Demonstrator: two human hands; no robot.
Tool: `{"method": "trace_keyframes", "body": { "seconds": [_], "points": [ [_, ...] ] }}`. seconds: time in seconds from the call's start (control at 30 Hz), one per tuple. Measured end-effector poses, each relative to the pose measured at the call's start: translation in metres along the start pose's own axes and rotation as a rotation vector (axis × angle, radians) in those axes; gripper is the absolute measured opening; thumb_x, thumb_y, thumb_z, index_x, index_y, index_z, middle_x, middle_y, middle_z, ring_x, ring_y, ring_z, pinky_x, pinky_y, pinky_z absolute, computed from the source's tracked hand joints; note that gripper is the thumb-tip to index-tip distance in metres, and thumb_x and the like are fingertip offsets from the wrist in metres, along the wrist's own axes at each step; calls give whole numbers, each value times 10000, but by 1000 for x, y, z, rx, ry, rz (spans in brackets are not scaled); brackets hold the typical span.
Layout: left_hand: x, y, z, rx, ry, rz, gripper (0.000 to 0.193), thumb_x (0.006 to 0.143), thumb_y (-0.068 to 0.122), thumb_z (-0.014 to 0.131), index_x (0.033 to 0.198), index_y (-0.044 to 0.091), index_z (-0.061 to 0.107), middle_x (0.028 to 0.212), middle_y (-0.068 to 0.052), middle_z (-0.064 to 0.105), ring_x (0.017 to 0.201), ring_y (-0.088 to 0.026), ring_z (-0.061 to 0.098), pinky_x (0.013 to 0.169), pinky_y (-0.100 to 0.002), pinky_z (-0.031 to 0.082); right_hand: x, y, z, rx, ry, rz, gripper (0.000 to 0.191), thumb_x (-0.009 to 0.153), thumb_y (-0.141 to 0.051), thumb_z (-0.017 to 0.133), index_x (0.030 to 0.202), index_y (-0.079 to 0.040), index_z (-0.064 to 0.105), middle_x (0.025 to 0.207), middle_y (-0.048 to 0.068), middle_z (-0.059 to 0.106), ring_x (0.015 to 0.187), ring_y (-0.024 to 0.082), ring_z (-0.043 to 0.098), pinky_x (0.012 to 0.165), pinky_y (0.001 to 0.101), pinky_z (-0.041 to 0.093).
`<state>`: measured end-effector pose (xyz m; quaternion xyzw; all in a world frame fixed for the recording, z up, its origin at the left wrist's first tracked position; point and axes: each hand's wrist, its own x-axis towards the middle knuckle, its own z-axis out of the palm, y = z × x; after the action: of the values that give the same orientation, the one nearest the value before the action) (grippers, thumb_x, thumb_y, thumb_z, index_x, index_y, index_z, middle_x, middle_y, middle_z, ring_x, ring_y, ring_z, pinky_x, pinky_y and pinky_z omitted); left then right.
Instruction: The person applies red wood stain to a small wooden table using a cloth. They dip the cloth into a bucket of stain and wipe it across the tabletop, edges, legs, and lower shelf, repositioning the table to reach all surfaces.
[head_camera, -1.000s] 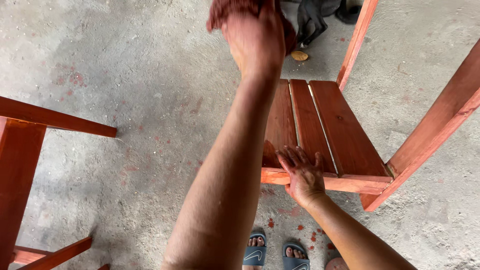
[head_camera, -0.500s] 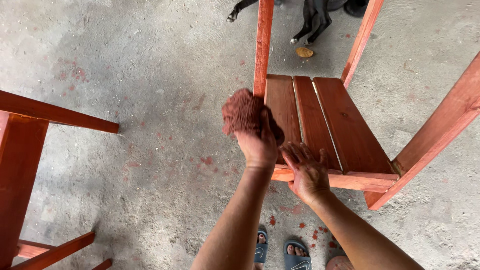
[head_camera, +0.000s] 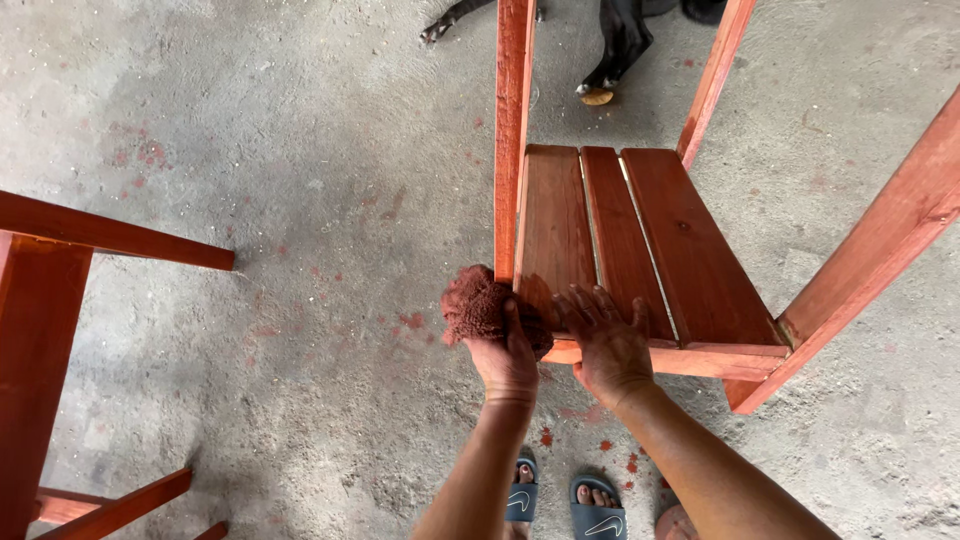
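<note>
Rag (head_camera: 478, 303), stain-soaked and reddish-brown, sits bunched at the near left corner of the bench (head_camera: 640, 245), pressed against its upright post (head_camera: 512, 130). Left hand (head_camera: 507, 360) has its fingers clamped round the rag. Right hand (head_camera: 607, 345) lies flat on the bench's near edge, fingers spread apart. Sandals (head_camera: 560, 500) show just below the bench on the concrete floor (head_camera: 300, 150). Another red frame (head_camera: 60, 300) stands well left of the bench.

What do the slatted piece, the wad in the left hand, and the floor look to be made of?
Slatted piece: wood, by its grain, stained glossy red-brown. Wad in the left hand: seemingly fuzzy cloth, soaked the same red. Floor: rough grey concrete, spotted with red drips.
</note>
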<state>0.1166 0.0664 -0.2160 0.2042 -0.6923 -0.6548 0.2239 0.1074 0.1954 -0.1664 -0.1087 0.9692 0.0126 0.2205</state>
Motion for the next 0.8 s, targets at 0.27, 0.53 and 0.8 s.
{"method": "trace_keyframes", "body": {
  "seconds": [0.27,0.53,0.8],
  "points": [
    [-41,47,8,-412,-42,-207,217,1026,91,636,1190,-51,642,1070,-113,689,947,-211,640,857,-340,545,6,6,12,86,48,-18,920,770,-390,780,1550,-305,298,1644,-31,288,1510,224,266,1177,673,171],
    [-16,42,35,-149,-324,-494,323,962,161,611,1175,-69,694,1136,-151,766,1056,-206,715,922,-337,553,19,15,48,66,192,-50,768,852,-529,559,1530,-245,336,1592,18,371,1495,242,301,1132,692,197],
    [9,42,57,-87,-209,-1011,462,983,328,580,1284,-18,641,1269,-147,708,1149,-244,681,979,-365,534,12,12,56,28,389,-94,519,807,-310,699,1307,-231,582,1405,63,562,1425,294,405,1127,689,200]
  ]
}}
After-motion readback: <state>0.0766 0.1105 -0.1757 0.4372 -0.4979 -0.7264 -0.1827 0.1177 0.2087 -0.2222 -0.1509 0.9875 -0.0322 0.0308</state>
